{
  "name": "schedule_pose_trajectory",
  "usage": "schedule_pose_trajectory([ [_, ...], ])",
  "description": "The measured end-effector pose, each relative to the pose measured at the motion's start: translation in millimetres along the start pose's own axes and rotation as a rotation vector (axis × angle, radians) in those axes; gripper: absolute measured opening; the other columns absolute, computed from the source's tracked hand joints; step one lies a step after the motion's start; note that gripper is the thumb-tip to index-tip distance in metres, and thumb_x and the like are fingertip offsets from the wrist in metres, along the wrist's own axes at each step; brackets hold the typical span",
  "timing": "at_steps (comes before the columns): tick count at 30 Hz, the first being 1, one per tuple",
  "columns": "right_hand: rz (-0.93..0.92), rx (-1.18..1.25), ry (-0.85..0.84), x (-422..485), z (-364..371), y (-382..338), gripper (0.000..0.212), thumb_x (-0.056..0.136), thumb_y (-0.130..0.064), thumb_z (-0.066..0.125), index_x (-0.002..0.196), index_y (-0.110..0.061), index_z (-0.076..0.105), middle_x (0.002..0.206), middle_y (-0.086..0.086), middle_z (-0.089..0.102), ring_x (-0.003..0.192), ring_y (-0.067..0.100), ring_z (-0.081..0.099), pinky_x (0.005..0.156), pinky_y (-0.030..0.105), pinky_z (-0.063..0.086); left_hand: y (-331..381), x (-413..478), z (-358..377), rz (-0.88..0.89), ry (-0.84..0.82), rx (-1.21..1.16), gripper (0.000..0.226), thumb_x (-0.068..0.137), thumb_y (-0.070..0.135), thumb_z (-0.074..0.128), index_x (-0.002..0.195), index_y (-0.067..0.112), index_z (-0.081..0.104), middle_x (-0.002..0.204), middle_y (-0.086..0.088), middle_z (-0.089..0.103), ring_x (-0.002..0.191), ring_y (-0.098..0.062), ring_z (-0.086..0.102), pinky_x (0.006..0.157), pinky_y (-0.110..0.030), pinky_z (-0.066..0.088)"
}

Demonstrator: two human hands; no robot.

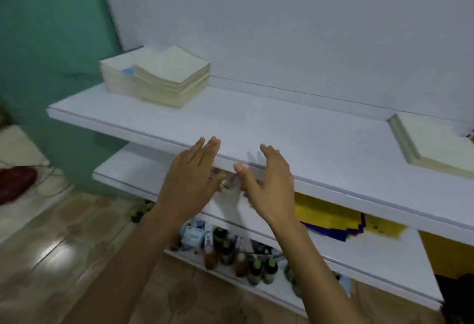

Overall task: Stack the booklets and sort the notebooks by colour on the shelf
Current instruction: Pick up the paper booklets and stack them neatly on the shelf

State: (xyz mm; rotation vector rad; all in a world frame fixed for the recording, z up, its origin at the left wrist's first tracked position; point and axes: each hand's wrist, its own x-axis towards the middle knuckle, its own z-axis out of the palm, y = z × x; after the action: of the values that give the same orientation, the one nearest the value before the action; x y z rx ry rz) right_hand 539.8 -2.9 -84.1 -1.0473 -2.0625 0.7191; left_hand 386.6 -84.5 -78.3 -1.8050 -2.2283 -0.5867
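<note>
The left hand (189, 177) and right hand (269, 185) hover at the front edge of the top shelf (282, 123), fingers (213, 145) released, holding nothing. The booklets (159, 77) sit at 10 o'clock, the upper half of the pile skewed over the lower; a careless push could slide it apart. A second pile (436, 144) lies at 3 o'clock, partly out of view. The yellow and blue notebooks (331, 218) at 4 o'clock, one shelf down, overlap loosely and could spill towards the bottles (256, 267) below.
</note>
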Motion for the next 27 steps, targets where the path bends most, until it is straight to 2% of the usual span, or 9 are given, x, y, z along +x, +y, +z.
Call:
schedule_pose_trajectory([
  [2,-0.034,0.016,-0.048,-5,32,-34,0.079,0.085,-0.066,0.046,0.146,-0.017,0.033,0.155,0.003,0.030,0.145,0.018,0.018,0.117,0.041,0.020,-40,-39,-23,-0.074,0.006,0.031,0.067,0.094,0.036,0.052,0.148,0.009,0.023,0.154,-0.007,0.027,0.143,-0.023,0.022,0.112,-0.044,0.028],
  [5,-0.107,-0.002,-0.105,-8,71,-73,0.074,0.088,-0.060,0.049,0.146,-0.016,0.034,0.155,0.006,0.028,0.145,0.020,0.018,0.117,0.040,0.018,-87,-75,-47,-0.175,0.003,0.066,0.066,0.094,0.036,0.052,0.148,0.010,0.023,0.154,-0.006,0.028,0.144,-0.023,0.021,0.113,-0.042,0.024],
  [11,-0.220,-0.056,-0.168,7,129,-114,0.068,0.090,-0.050,0.054,0.146,-0.015,0.035,0.156,0.006,0.026,0.146,0.019,0.015,0.118,0.038,0.015,-144,-80,-59,-0.213,0.047,0.061,0.067,0.094,0.038,0.051,0.148,0.010,0.023,0.154,-0.004,0.027,0.144,-0.021,0.020,0.112,-0.039,0.021],
  [16,-0.254,-0.080,-0.096,59,166,-128,0.064,0.090,-0.041,0.060,0.142,-0.010,0.040,0.153,0.012,0.031,0.144,0.025,0.021,0.116,0.038,0.017,-192,-46,-47,-0.175,0.054,-0.035,0.068,0.094,0.044,0.048,0.148,0.016,0.018,0.155,-0.001,0.023,0.144,-0.017,0.016,0.115,-0.039,0.023],
  [19,-0.273,-0.097,-0.037,107,187,-141,0.062,0.091,-0.039,0.060,0.141,-0.007,0.042,0.151,0.014,0.035,0.142,0.027,0.026,0.115,0.038,0.018,-224,-13,-42,-0.184,0.092,-0.121,0.066,0.094,0.048,0.043,0.148,0.018,0.020,0.154,0.002,0.024,0.142,-0.011,0.015,0.113,-0.034,0.020],
  [22,-0.277,-0.110,0.009,156,207,-156,0.061,0.091,-0.039,0.059,0.140,-0.007,0.042,0.150,0.014,0.037,0.141,0.027,0.029,0.116,0.041,0.023,-254,24,-36,-0.185,0.051,-0.206,0.067,0.092,0.051,0.042,0.149,0.024,0.018,0.153,0.010,0.022,0.141,-0.005,0.012,0.112,-0.027,0.013],
  [25,-0.289,-0.171,0.053,205,226,-165,0.062,0.091,-0.041,0.058,0.141,-0.009,0.041,0.151,0.013,0.035,0.142,0.028,0.027,0.115,0.042,0.021,-281,66,-27,-0.154,0.016,-0.232,0.064,0.092,0.048,0.049,0.147,0.024,0.027,0.151,0.007,0.033,0.140,-0.012,0.026,0.112,-0.028,0.018],
  [27,-0.278,-0.262,0.047,238,235,-167,0.066,0.090,-0.047,0.057,0.143,-0.011,0.038,0.153,0.013,0.031,0.143,0.028,0.023,0.115,0.042,0.018,-296,88,-21,-0.189,-0.010,-0.307,0.059,0.091,0.049,0.050,0.144,0.029,0.034,0.145,0.010,0.042,0.133,-0.009,0.036,0.108,-0.026,0.025],
])
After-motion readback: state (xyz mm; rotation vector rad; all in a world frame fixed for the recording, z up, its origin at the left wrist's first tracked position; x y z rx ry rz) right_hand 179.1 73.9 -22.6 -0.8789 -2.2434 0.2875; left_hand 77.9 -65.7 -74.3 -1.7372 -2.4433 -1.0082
